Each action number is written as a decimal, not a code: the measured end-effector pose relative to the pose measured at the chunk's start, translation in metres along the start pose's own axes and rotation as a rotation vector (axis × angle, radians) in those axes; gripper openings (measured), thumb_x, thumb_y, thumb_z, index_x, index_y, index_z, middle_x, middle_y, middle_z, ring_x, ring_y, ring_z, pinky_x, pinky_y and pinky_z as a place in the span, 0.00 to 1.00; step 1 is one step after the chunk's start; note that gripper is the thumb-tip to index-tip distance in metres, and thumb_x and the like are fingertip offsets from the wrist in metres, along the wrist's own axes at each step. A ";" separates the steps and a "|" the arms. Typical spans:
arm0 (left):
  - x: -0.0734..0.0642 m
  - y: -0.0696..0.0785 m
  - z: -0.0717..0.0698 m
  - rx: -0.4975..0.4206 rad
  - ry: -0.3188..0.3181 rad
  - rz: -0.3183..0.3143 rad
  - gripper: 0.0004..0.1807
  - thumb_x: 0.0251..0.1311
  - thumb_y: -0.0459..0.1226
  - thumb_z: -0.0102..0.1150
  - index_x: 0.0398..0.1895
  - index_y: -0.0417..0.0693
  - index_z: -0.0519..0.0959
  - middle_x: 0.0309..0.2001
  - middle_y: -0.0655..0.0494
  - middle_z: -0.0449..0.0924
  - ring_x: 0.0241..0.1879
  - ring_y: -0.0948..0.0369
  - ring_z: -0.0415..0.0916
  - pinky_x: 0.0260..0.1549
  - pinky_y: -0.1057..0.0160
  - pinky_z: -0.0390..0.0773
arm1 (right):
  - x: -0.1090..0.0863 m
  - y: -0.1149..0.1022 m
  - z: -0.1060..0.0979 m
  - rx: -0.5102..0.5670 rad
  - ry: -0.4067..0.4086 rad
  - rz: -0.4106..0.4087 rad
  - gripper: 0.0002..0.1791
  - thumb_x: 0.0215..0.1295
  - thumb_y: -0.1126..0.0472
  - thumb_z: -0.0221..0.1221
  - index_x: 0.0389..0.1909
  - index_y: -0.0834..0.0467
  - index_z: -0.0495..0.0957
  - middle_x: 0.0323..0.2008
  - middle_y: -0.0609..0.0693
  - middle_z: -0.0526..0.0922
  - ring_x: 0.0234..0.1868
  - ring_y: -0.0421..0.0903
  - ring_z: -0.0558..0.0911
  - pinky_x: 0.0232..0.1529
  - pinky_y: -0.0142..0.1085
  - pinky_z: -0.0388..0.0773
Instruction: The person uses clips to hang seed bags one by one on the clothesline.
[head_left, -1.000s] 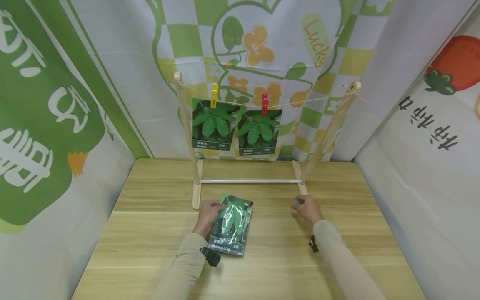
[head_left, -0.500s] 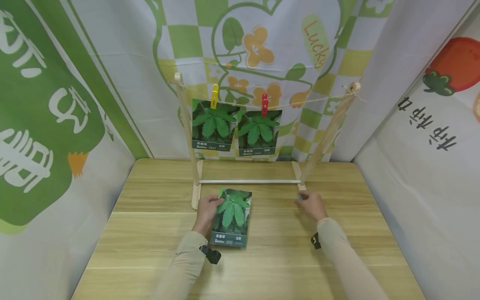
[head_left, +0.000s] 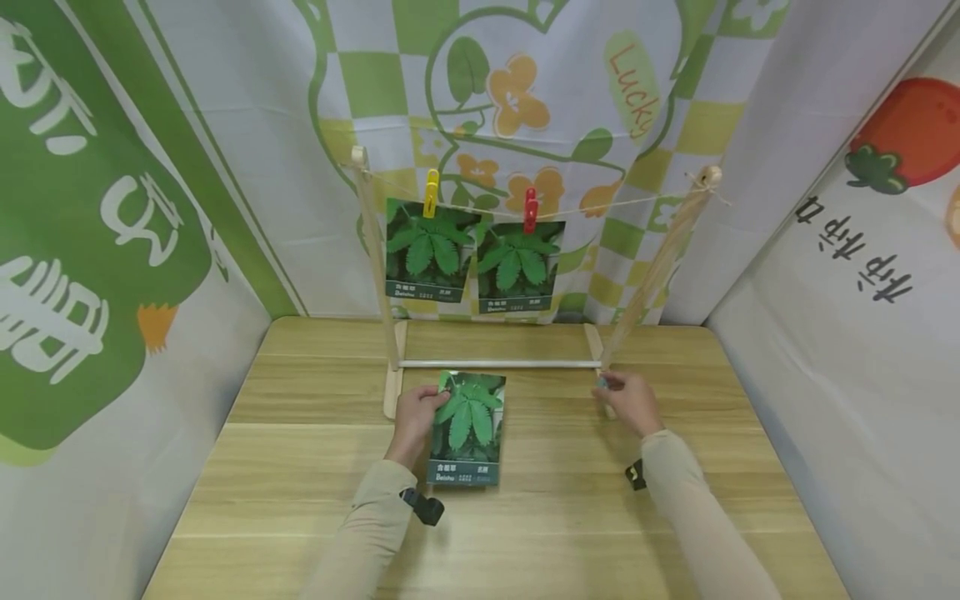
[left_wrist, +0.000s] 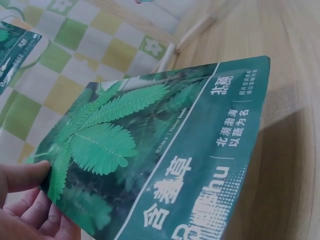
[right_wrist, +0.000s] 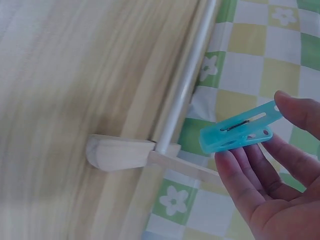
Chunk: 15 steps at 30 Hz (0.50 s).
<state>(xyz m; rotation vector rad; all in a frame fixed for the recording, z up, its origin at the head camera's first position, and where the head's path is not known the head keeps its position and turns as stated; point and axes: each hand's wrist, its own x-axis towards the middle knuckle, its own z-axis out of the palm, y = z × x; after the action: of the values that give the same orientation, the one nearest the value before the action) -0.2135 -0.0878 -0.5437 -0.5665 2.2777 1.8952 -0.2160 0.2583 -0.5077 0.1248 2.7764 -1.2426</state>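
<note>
My left hand pinches a green seed packet by its upper left edge, thumb on the printed front. A fern-like leaf fills the packet's picture, with a dark green label band along the bottom, seen close in the left wrist view. To the right, my right hand holds a light blue clothespin between thumb and fingers, near the foot of the wooden stand. Two matching packets hang from a string: the left packet under a yellow clothespin, the right packet under a red clothespin.
The wooden stand has a left post, a right post and a white crossbar low between them. The string runs between the post tops. A patterned curtain hangs behind the wooden table.
My left hand has raised the seed packet and turned it more upright, so its glare is gone. My right hand has moved slightly up and right with the light blue clothespin.
</note>
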 end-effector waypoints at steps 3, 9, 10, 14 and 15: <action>0.000 0.002 0.000 -0.006 -0.007 -0.007 0.15 0.63 0.38 0.60 0.49 0.37 0.80 0.50 0.40 0.81 0.48 0.51 0.77 0.47 0.57 0.76 | 0.001 -0.003 -0.003 -0.009 0.005 -0.029 0.25 0.64 0.62 0.62 0.59 0.69 0.73 0.54 0.67 0.79 0.54 0.62 0.80 0.56 0.53 0.78; 0.002 0.005 -0.001 -0.030 -0.013 0.017 0.17 0.63 0.37 0.59 0.51 0.35 0.78 0.54 0.38 0.79 0.55 0.46 0.75 0.57 0.50 0.73 | 0.003 -0.009 -0.010 0.004 0.012 -0.044 0.24 0.65 0.61 0.61 0.58 0.70 0.73 0.52 0.68 0.80 0.53 0.62 0.80 0.53 0.51 0.79; 0.002 0.007 -0.001 -0.036 -0.013 0.024 0.17 0.63 0.37 0.59 0.51 0.34 0.78 0.55 0.38 0.79 0.54 0.46 0.75 0.57 0.50 0.73 | 0.002 -0.011 -0.011 0.008 0.018 -0.044 0.23 0.65 0.62 0.61 0.58 0.70 0.74 0.52 0.68 0.80 0.53 0.62 0.81 0.53 0.51 0.80; 0.003 0.011 0.000 -0.042 -0.007 0.042 0.16 0.62 0.36 0.60 0.49 0.35 0.80 0.53 0.38 0.80 0.51 0.48 0.77 0.53 0.53 0.75 | 0.001 -0.016 -0.016 0.036 0.048 -0.040 0.23 0.65 0.62 0.62 0.57 0.70 0.74 0.50 0.68 0.81 0.51 0.61 0.82 0.51 0.49 0.81; 0.003 0.013 0.000 -0.040 -0.005 0.042 0.15 0.62 0.36 0.60 0.49 0.35 0.80 0.52 0.39 0.81 0.50 0.49 0.77 0.52 0.54 0.76 | 0.001 -0.018 -0.017 0.043 0.056 -0.042 0.23 0.65 0.61 0.62 0.57 0.69 0.75 0.50 0.68 0.81 0.51 0.61 0.82 0.51 0.48 0.81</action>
<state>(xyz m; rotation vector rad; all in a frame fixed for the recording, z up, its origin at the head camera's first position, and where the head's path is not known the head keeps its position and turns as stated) -0.2207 -0.0864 -0.5326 -0.5222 2.2713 1.9631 -0.2197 0.2595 -0.4830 0.1062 2.8144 -1.3289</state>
